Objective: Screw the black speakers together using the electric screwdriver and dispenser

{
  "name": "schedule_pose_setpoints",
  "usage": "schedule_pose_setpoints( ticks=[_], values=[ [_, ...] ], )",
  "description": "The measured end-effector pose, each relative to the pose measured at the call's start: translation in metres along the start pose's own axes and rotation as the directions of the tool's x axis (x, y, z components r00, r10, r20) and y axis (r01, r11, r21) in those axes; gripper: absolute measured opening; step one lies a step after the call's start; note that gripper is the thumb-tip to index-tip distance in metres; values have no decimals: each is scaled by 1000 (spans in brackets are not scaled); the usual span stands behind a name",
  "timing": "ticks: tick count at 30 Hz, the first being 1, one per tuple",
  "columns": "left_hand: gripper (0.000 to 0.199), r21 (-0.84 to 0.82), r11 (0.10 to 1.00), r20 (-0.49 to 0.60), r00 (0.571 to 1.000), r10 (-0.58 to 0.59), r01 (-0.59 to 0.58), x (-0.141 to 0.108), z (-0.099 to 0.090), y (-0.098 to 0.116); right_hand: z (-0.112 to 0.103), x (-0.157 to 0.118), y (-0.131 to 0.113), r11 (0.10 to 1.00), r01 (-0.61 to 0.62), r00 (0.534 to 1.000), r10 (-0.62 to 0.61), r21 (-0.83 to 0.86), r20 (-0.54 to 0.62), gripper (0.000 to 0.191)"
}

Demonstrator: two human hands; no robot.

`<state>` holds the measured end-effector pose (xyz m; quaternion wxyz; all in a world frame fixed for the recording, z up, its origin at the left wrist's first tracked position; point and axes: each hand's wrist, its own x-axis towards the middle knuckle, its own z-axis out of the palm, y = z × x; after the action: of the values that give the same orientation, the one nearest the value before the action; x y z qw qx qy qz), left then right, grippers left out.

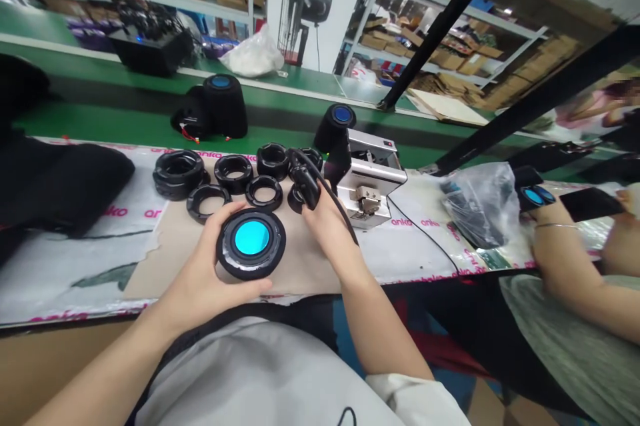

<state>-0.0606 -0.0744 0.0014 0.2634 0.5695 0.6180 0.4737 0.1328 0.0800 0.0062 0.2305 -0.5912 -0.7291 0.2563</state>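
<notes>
My left hand (200,279) is wrapped round a black round speaker (276,254), its bright blue disc facing up at me. To its right, my right hand (330,229) grips a black hand tool with a cord (305,179); its exact kind is unclear. The cord runs back over my wrist. Several black plastic rings (234,174) lie behind the speaker on a sheet of brown cardboard (300,273). One black ring is partly hidden behind my right hand.
A silver machine (375,176) stands right of my right hand. Black speakers (225,106) stand on the green conveyor (280,113) behind. Black cloth (75,179) lies at left. At right, a plastic bag (480,203) lies beside a co-worker's arm (565,266).
</notes>
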Motion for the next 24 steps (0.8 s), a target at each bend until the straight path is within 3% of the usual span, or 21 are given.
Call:
schedule_pose_setpoints(
  ticks=[4,7,10,13,17,20,24],
  values=[
    [92,62,998,-12,1000,27,-26,2,-2,-2,-24,-15,-5,997,-20,1000,20,79,-6,38],
    [91,99,994,-49,997,57,-51,1,-2,-6,-43,-38,-1,991,-19,996,6,136,92,43],
    [106,72,994,-55,994,90,-86,2,-3,-16,-55,-60,13,991,-38,967,4,130,256,46],
    [124,-10,976,-23,975,219,-219,7,-6,-28,-64,-74,35,988,-77,945,30,132,326,50],
    [137,-99,952,6,957,291,-289,14,-9,-36,-72,-91,60,970,-179,970,146,165,194,51],
    [126,-47,970,-135,964,230,-238,15,-7,-35,-65,-107,64,955,-246,966,227,166,122,41],
    [129,144,933,-298,885,358,-329,10,3,-40,-32,-121,50,956,-259,965,252,138,71,51]
  ],
)
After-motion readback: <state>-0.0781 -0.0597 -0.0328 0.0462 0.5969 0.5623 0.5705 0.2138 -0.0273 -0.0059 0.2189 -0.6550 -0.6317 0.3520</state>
